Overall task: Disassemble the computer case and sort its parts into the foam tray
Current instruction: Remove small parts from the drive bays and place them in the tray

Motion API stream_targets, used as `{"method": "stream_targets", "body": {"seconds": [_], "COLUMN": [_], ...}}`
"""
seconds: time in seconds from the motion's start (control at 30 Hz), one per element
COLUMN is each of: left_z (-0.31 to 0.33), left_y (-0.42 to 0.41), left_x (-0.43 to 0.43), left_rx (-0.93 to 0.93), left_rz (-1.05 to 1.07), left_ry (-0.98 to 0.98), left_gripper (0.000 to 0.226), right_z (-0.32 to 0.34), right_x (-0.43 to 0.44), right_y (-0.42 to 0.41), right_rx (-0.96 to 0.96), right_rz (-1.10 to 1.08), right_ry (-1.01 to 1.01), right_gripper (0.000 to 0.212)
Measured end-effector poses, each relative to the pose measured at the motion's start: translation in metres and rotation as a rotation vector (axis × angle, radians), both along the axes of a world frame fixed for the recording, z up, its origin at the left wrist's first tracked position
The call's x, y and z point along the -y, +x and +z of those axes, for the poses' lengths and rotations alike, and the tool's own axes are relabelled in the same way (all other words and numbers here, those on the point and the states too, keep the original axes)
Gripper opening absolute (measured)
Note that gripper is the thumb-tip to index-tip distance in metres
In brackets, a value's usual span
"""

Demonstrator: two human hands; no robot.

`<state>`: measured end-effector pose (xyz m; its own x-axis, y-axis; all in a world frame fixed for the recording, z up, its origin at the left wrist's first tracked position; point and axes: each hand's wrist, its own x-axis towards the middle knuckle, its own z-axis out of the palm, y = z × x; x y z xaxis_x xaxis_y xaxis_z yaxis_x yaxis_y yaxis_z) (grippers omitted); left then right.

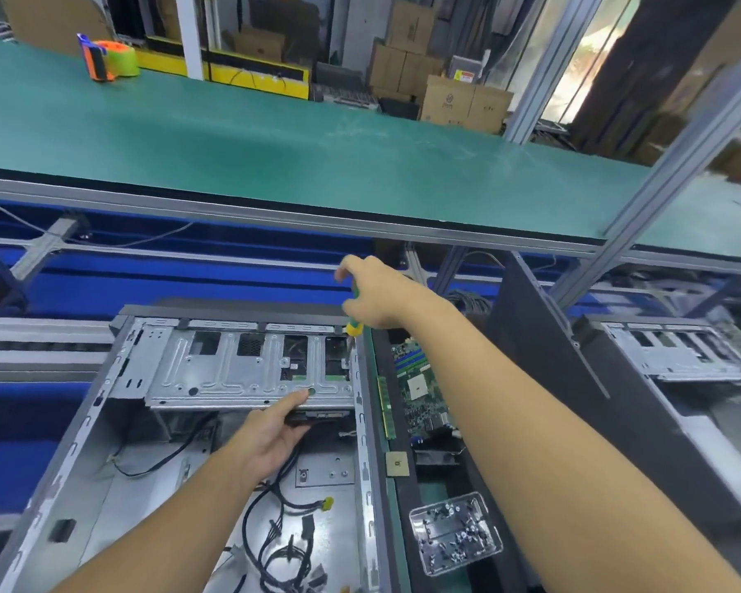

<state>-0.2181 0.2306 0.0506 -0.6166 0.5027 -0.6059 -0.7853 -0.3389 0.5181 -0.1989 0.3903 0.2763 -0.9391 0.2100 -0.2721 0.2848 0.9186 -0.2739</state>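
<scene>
At the far end of the open computer case (232, 421), which lies on its side in front of you, a metal cage (240, 365) spans the case from wall to wall, and both of your hands are on it. Your left hand (270, 430) grips the cage's near edge towards the right side of the case, with the thumb lying on top of the metal and the fingers curled underneath, where a flat black part sits; whether the fingers also touch that part is hard to tell. Your right hand (373, 297) is wrapped round the green and yellow handle of a screwdriver (354, 325), held nearly upright over the case's far right corner, its tip down at the right end of the cage. Loose black cables (283, 541) lie on the case floor at the near end. Just beside the case's right wall sits the black foam tray (409, 507), holding a green circuit board (420, 387), a memory stick (386, 408) on edge and a square chip (396, 464). Nearer you on that side sits a clear box of screws (454, 532). Well beyond the case's right side stands a second case (676, 357).
</scene>
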Motion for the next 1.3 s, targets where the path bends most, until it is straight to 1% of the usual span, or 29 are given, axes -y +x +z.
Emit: {"method": "stream_targets", "body": {"seconds": [0.07,0.1,0.13,0.17,0.23,0.27,0.37,0.43,0.5,0.57,0.6,0.67,0.73,0.77,0.83,0.9,0.97,1.03,1.07,1.13,1.2,1.23,1.3], "left_z": [0.000,0.000,-0.002,-0.003,-0.004,-0.004,-0.004,-0.004,-0.005,-0.004,-0.004,-0.003,-0.003,-0.003,-0.003,-0.002,-0.001,-0.001,0.000,0.001,0.002,0.003,0.004], "left_y": [0.000,0.000,0.000,0.000,0.000,0.000,0.000,0.001,0.000,0.000,0.000,0.001,0.002,0.001,0.000,0.000,0.001,0.002,0.003,0.004,0.004,0.004,0.005], "left_x": [-0.001,-0.001,-0.001,0.000,0.000,0.000,0.000,0.000,0.000,0.000,0.000,0.000,0.000,0.001,0.001,0.001,0.000,-0.001,-0.001,-0.001,-0.001,-0.001,-0.001], "left_rx": [-0.002,-0.004,-0.003,-0.003,-0.011,-0.015,-0.028,-0.026,-0.022,-0.026,-0.033,-0.040,-0.035,-0.033,-0.032,-0.038,-0.044,-0.047,-0.047,-0.047,-0.048,-0.049,-0.047], "left_rz": [-0.034,-0.048,-0.055,-0.058,-0.061,-0.063,-0.055,-0.048,-0.045,-0.046,-0.049,-0.045,-0.040,-0.043,-0.047,-0.046,-0.039,-0.027,-0.022,-0.016,-0.017,-0.018,-0.015], "left_ry": [0.002,0.000,-0.002,-0.004,-0.008,-0.010,-0.020,-0.020,-0.010,0.004,0.012,0.020,0.018,0.020,0.022,0.019,0.012,0.002,-0.002,-0.006,-0.008,-0.009,-0.012], "left_gripper": [0.044,0.041,0.038,0.036,0.035,0.035,0.033,0.033,0.034,0.034,0.034,0.036,0.038,0.038,0.037,0.035,0.034,0.031,0.029,0.025,0.024,0.023,0.022], "right_z": [-0.008,-0.009,-0.010,-0.010,-0.010,-0.009,-0.001,-0.001,-0.008,-0.016,-0.018,-0.022,-0.021,-0.018,-0.010,-0.004,-0.006,-0.012,-0.015,-0.017,-0.017,-0.015,-0.007], "right_x": [0.000,0.000,0.000,-0.001,0.000,0.000,0.002,0.005,0.008,0.010,0.012,0.014,0.013,0.012,0.009,0.009,0.010,0.010,0.011,0.010,0.007,0.006,0.003], "right_y": [-0.001,-0.002,-0.003,-0.004,-0.005,-0.005,-0.004,-0.003,-0.003,-0.002,-0.001,-0.001,-0.001,-0.001,-0.001,-0.001,0.002,0.004,0.006,0.009,0.009,0.009,0.009], "right_rx": [-0.017,-0.040,-0.075,-0.112,-0.130,-0.121,-0.053,-0.017,-0.027,-0.089,-0.121,-0.170,-0.191,-0.181,-0.115,-0.035,-0.020,-0.063,-0.092,-0.144,-0.159,-0.142,-0.069], "right_rz": [-0.090,-0.117,-0.131,-0.144,-0.142,-0.126,-0.144,-0.174,-0.209,-0.253,-0.265,-0.242,-0.190,-0.173,-0.163,-0.167,-0.184,-0.228,-0.262,-0.276,-0.208,-0.171,-0.128], "right_ry": [0.115,0.212,0.296,0.333,0.289,0.230,-0.022,-0.080,-0.002,0.164,0.234,0.298,0.266,0.215,0.079,0.008,0.042,0.183,0.231,0.255,0.225,0.190,0.082], "right_gripper": [0.051,0.048,0.039,0.030,0.016,0.016,0.027,0.029,0.035,0.048,0.049,0.039,0.024,0.021,0.023,0.027,0.035,0.047,0.050,0.041,0.027,0.023,0.025]}}
